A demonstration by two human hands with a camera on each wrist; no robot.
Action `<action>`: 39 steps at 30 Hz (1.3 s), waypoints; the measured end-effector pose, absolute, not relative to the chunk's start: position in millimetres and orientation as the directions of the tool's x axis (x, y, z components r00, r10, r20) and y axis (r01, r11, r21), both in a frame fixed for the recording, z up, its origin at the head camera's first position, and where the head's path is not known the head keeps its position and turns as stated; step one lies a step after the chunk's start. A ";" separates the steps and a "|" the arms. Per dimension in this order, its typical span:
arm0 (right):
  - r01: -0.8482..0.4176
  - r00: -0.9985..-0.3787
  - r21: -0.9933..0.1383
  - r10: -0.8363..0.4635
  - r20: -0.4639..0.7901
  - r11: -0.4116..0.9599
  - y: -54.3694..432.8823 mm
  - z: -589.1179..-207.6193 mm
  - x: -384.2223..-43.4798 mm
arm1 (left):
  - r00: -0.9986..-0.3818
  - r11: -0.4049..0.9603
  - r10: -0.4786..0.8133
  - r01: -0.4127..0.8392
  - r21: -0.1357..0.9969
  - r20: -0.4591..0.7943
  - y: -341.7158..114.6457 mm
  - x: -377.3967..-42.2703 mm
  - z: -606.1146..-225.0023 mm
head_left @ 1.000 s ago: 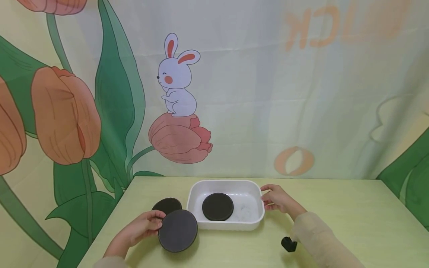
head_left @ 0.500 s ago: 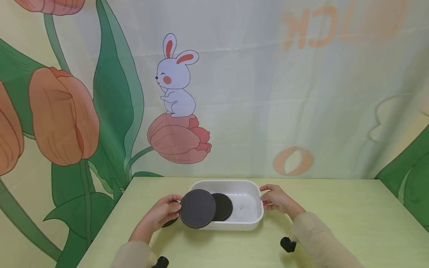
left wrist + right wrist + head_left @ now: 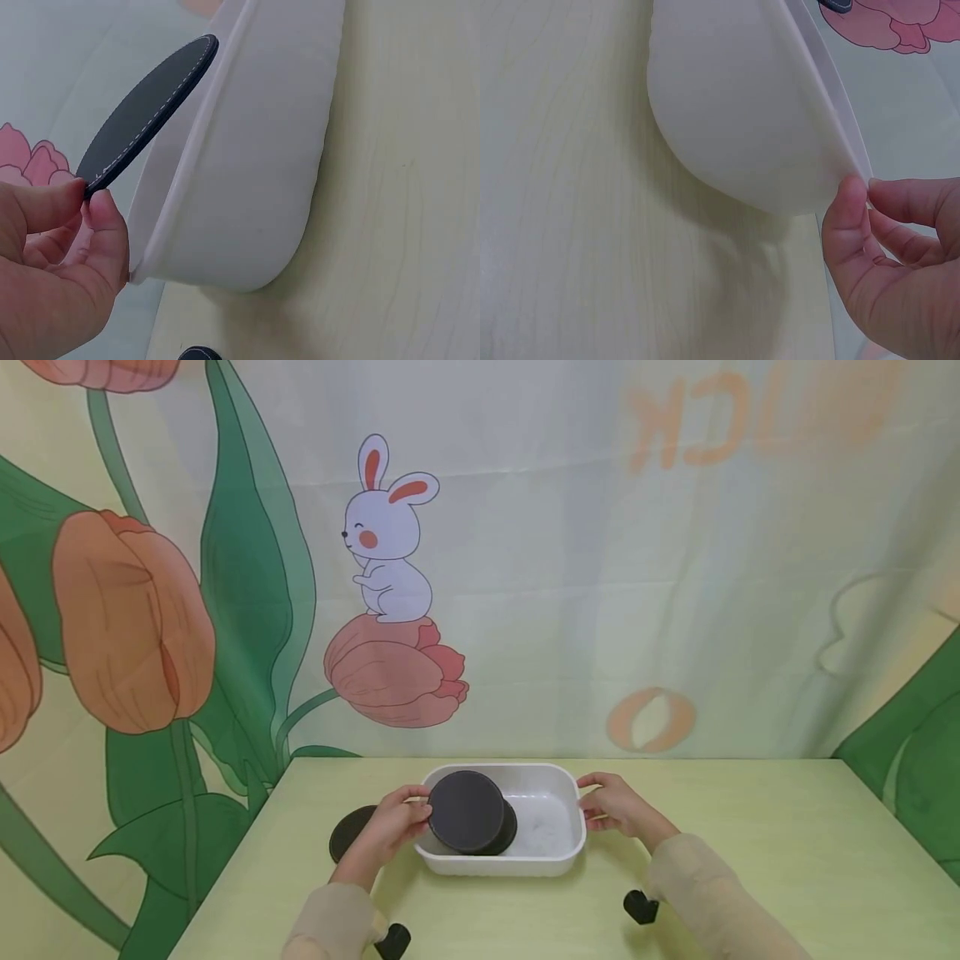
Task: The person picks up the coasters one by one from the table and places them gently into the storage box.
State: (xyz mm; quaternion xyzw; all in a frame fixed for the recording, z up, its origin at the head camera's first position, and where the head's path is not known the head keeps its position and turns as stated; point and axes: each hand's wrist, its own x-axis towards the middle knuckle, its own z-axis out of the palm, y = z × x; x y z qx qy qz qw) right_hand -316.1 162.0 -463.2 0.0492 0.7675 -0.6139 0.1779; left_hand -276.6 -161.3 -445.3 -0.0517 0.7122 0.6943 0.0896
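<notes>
My left hand (image 3: 395,823) pinches the edge of a round black coaster (image 3: 465,811) between thumb and fingers. White stitching runs along its rim in the left wrist view, where the coaster (image 3: 146,112) slants over the wall of a white rectangular dish (image 3: 255,150). Beneath it, partly covered in the head view, a second black coaster (image 3: 510,831) lies inside the dish (image 3: 525,866). My right hand (image 3: 618,806) holds the dish's right end, and the right wrist view shows thumb and fingertips pinching its rim.
Another black coaster (image 3: 349,835) lies on the pale table (image 3: 735,827) left of the dish, partly behind my left hand. Black wrist mounts (image 3: 393,941) show at the sleeves. A curtain printed with tulips and a rabbit (image 3: 397,568) hangs behind the table.
My left hand has carried the coaster right and away from me, from beside the dish to over its left part. My right hand has stayed at the dish's right end.
</notes>
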 end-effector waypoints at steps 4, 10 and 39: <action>0.292 -0.932 -0.925 -0.144 -0.333 0.244 162.4 -463.0 -316.6 | -0.982 0.040 0.024 -0.186 0.982 -0.187 -152.7 -279.8 -445.7; 0.291 -0.932 -0.927 -0.150 -0.330 0.237 162.0 -463.3 -317.3 | -0.985 0.086 0.000 -0.174 0.981 -0.175 -140.8 -282.8 -449.5; 0.296 -0.935 -0.924 -0.125 -0.332 0.242 161.2 -463.8 -314.1 | -0.976 0.649 -0.184 -0.030 0.761 0.119 -115.0 -294.3 -470.2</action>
